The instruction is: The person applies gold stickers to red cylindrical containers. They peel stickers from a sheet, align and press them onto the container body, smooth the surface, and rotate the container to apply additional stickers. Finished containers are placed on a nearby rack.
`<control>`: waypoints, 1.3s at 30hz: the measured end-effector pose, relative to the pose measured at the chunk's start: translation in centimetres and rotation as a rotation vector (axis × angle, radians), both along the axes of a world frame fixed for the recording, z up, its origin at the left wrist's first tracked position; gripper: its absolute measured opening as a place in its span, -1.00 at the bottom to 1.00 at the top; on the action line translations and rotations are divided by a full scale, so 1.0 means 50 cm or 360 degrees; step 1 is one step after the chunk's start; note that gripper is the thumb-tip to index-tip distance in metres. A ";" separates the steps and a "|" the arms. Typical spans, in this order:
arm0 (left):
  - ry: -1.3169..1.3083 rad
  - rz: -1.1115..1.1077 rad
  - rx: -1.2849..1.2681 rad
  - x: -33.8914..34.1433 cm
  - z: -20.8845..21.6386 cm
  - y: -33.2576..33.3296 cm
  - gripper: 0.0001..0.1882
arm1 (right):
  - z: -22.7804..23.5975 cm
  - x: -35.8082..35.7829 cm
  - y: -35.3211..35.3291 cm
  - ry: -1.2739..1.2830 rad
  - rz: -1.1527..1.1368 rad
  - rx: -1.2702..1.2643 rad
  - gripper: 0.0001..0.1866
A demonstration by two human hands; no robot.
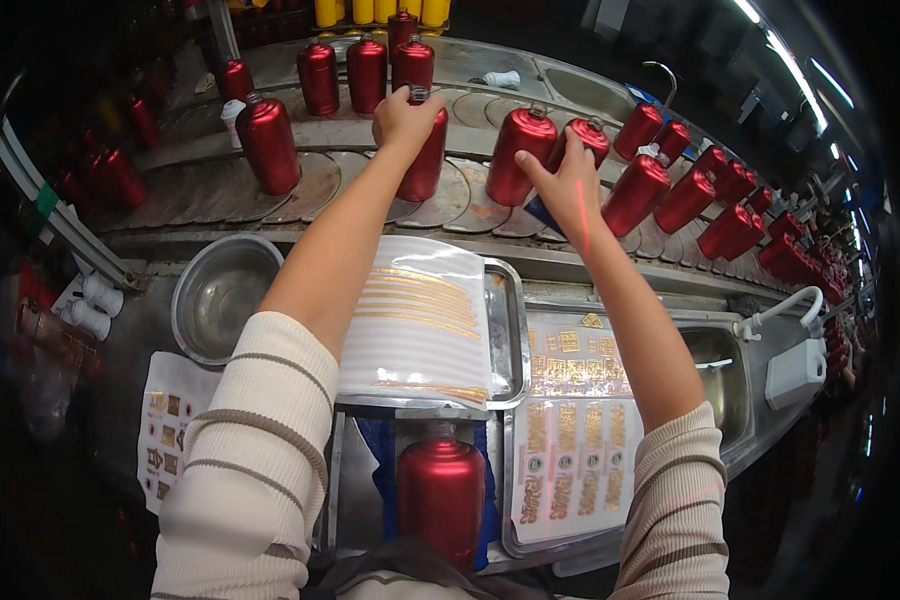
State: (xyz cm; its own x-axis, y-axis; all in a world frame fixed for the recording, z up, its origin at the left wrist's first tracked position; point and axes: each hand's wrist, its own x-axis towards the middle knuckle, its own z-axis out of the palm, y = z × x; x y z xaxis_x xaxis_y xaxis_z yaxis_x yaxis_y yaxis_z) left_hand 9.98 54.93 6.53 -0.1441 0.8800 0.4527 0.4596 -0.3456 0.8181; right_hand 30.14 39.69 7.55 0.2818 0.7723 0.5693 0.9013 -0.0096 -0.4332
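Note:
My left hand (407,122) is wrapped around the upper part of a glossy red bottle (426,165) standing on the round plates of a conveyor. Its fingers are partly hidden behind the bottle's shoulder. My right hand (567,195) reaches to the same conveyor with thumb and fingers apart. Its thumb overlaps the edge of one red bottle (518,150), and its fingers lie in front of another red bottle (592,135); whether they touch, I cannot tell. Close to my body another red bottle (440,495) stands upright on a blue cloth (378,445).
A metal tray (513,330) carries a sheet of gold strips (420,300). Beside it lie sheets of gold stickers (575,450) and another sticker sheet (162,435). A metal bowl (195,310), a sink (720,380) and a white jug (796,373) surround these. More red bottles (278,150) line the conveyor.

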 end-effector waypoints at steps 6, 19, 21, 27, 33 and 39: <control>-0.0003 0.0151 0.0184 0.108 -0.009 -0.068 -0.61 | 0.044 0.074 0.128 0.0274 -0.0382 -0.0537 0.03; -0.0947 -0.0596 -0.0041 -0.043 0.051 -0.184 -0.75 | 0.019 0.200 0.100 0.0017 -0.0397 -0.0516 -0.10; -0.1121 -0.0673 -0.0154 -0.128 0.106 -0.269 -0.74 | 0.017 0.233 0.088 -0.0020 -0.0459 -0.0537 -0.10; -0.0974 -0.0221 0.0002 -0.529 0.148 -0.435 -0.86 | 0.019 0.277 0.049 -0.0016 -0.0447 -0.0450 -0.05; -0.0209 0.0803 0.0128 -0.892 0.065 -0.490 -0.70 | 0.065 0.186 -0.014 -0.0090 0.0226 -0.0169 -0.16; 0.0338 0.1203 -0.0004 -1.111 -0.050 -0.481 -0.46 | 0.195 -0.188 -0.104 0.0387 0.0920 -0.0444 -0.38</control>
